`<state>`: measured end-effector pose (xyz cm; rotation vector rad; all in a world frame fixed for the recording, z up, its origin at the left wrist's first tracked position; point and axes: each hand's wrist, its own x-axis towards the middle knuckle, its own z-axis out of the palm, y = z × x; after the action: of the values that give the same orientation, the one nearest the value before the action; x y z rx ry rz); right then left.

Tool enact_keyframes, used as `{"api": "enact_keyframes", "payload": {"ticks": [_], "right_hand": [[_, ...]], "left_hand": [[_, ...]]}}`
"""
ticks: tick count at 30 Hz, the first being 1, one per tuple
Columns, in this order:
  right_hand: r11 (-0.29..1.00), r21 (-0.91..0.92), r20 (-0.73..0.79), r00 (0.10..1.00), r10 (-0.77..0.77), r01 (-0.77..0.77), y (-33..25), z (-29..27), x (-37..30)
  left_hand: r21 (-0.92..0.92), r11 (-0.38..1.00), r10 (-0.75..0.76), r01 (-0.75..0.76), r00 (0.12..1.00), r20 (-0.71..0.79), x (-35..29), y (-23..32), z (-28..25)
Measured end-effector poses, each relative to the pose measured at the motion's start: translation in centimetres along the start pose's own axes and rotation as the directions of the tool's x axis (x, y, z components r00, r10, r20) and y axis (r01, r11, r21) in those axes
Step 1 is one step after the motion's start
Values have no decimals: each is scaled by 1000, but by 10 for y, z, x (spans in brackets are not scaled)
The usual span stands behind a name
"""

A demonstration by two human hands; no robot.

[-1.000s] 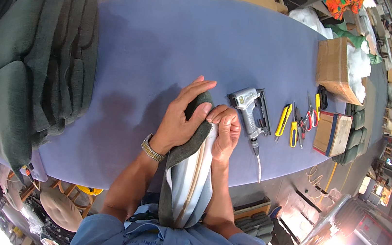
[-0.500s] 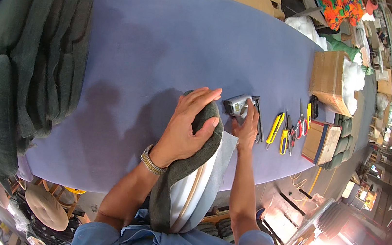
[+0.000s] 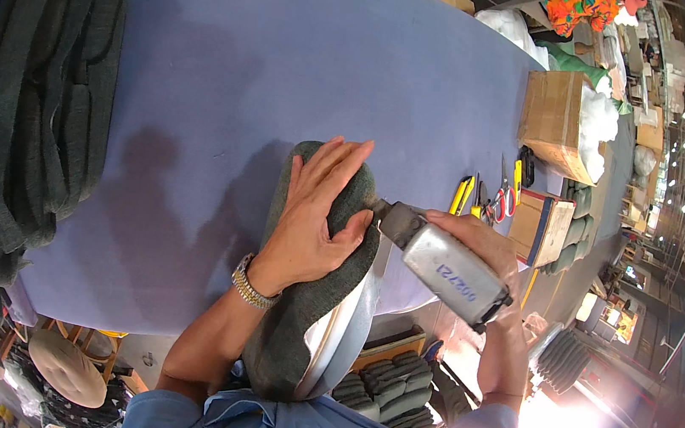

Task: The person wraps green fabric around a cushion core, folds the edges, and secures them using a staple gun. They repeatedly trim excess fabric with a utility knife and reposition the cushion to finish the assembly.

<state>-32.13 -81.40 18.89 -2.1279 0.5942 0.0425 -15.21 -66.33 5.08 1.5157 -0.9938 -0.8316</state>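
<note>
A cushion in dark grey-green fabric (image 3: 279, 347) stands on edge against my body, its white inner side (image 3: 338, 316) showing at the right. My left hand (image 3: 307, 227) is wrapped over its upper part, with the thumb pressing the fabric near the right edge. A silver staple gun (image 3: 455, 271) is gripped in my right hand (image 3: 488, 245). Its dark nose meets the cushion's right edge, close to my left thumb; whether it presses on the fabric I cannot tell. The fingers under the gun's body are partly hidden.
On the blue-covered table (image 3: 294, 54) lie a yellow cutter knife (image 3: 462, 194) and red-handled scissors (image 3: 505, 201). A cardboard box (image 3: 546, 119) with white stuffing and a wooden box (image 3: 539, 230) stand at the right. Dark cushions (image 3: 41, 91) are piled at the left.
The staple gun has been lifted off the table by my right hand and brought to the cushion's edge. My left hand keeps its hold on the cushion.
</note>
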Motion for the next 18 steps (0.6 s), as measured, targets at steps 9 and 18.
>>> {"api": "enact_keyframes", "payload": {"ticks": [9,18], "right_hand": [[992,-85,171,982,-74,90,1,-4,18],[989,-144,336,942,18,32,-4,-12,45]], "left_hand": [[-41,999,20,-18,999,39,1,-3,-3],[-46,995,94,-87,980,178,10,-18,-26]]}}
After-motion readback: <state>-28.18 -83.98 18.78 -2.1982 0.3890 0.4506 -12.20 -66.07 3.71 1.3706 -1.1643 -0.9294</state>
